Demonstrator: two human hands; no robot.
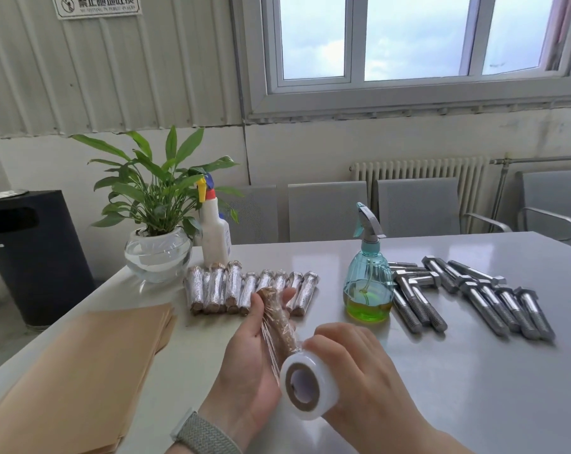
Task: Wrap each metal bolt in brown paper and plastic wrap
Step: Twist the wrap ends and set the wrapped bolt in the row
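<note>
From the head view, low centre of the frame, the left hand (248,365) curls round a brown-paper-wrapped metal bolt (279,319) while the right hand (359,365) grips a white roll of clear plastic wrap (308,386), film stretched between them. Best to keep the film taut, overlapping each turn. Bare steel bolts (474,296) wait right on the grey tabletop (441,388); finished bundles (244,290) lie centre.

Both hands raised: left (244,362) palm-up, right (359,365) apparently curled.
</note>
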